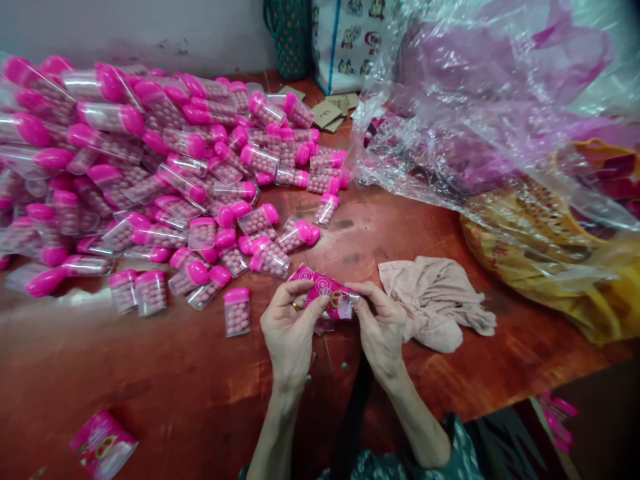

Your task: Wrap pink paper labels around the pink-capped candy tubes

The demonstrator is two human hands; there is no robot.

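Note:
Between my two hands is a small pink printed packet (327, 293), held up just above the table. The fingers and thumb of my left hand (290, 327), with a ring on one finger, pinch its left side. My right hand (379, 327) pinches the right end between thumb and fingertips. Beneath the packet something partly hidden shows, too covered to name. Left of my hands stands a clear container with a pink cap (237, 313), filled with pink balls. Several more such containers (270, 257) lie just beyond my left hand.
A large heap of pink-capped containers (165, 147) covers the back left. A crumpled cloth (435, 300) lies right of my hands. Clear plastic wrapping (450, 127) and a yellow basket (525, 247) fill the right side. Another pink packet (104, 443) lies front left. Cardboard pieces (327, 115) lie at the back.

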